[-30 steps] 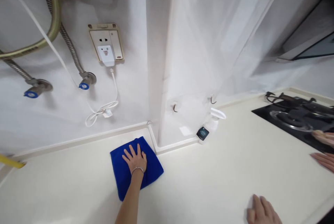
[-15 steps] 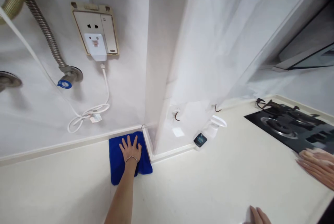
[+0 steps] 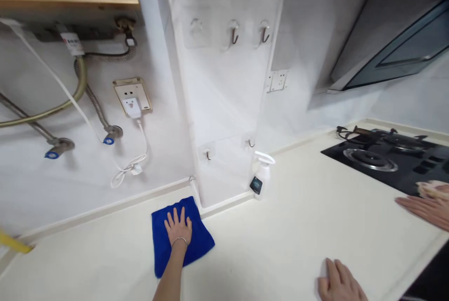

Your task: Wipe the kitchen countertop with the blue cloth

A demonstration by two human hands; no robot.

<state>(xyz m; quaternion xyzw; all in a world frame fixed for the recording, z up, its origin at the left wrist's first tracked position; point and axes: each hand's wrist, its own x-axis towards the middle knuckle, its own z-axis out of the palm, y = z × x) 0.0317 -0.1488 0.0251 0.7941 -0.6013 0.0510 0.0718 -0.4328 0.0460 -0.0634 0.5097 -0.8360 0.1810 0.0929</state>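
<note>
My left hand (image 3: 178, 228), with a thin bracelet at the wrist, lies flat with fingers spread on a blue cloth (image 3: 201, 240). The cloth is spread on the pale countertop (image 3: 280, 245), just in front of the wall corner. At the bottom right, my right hand (image 3: 339, 282) rests palm down on the counter, fingers extended, holding nothing visible. Its wrist is cut off by the frame. A white spray bottle (image 3: 264, 175) with a dark label stands against the pillar, between and beyond my hands.
Another person's hand (image 3: 426, 210) lies at the right edge beside a pale, crumpled cloth (image 3: 433, 189), near the black gas stove (image 3: 379, 151). A range hood (image 3: 389, 34) hangs above. Hooks (image 3: 234, 34), a plugged-in socket (image 3: 133, 95) and pipes (image 3: 94, 104) line the walls.
My left hand and the blue cloth have come slightly away from the back ledge, toward me. The view has tilted up, and more of my right hand shows.
</note>
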